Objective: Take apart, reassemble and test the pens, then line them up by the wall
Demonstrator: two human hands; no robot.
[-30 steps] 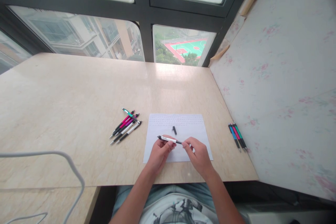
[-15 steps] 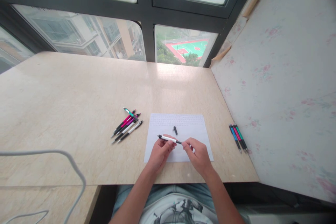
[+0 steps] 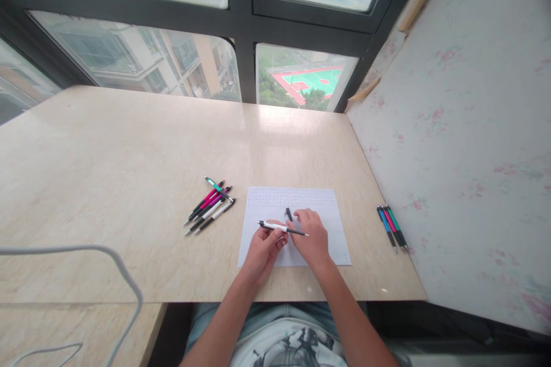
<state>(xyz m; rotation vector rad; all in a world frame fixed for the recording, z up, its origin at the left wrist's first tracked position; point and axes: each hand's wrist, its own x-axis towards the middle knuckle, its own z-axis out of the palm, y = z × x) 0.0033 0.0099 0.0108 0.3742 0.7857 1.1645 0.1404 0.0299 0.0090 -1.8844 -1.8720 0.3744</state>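
Observation:
My left hand (image 3: 262,248) is closed round a white pen with black ends (image 3: 274,226), held level over a sheet of white paper (image 3: 328,202). A thin dark tip sticks out of the pen to the right. My right hand (image 3: 312,236) lies over the paper with its fingers stretched forward. Its fingertips are right beside a small black pen part (image 3: 288,213) on the sheet, and I cannot tell whether they touch it.
Several pens in pink, purple, green and white (image 3: 210,205) lie in a pile left of the paper. Three more pens (image 3: 391,226) lie near the papered wall (image 3: 451,155) on the right. A white cable (image 3: 112,264) loops at the lower left. Windows run along the table's far edge.
My right hand has let go of the pen's tip end and moved forward and left to the small black part. My left hand still holds the pen in place.

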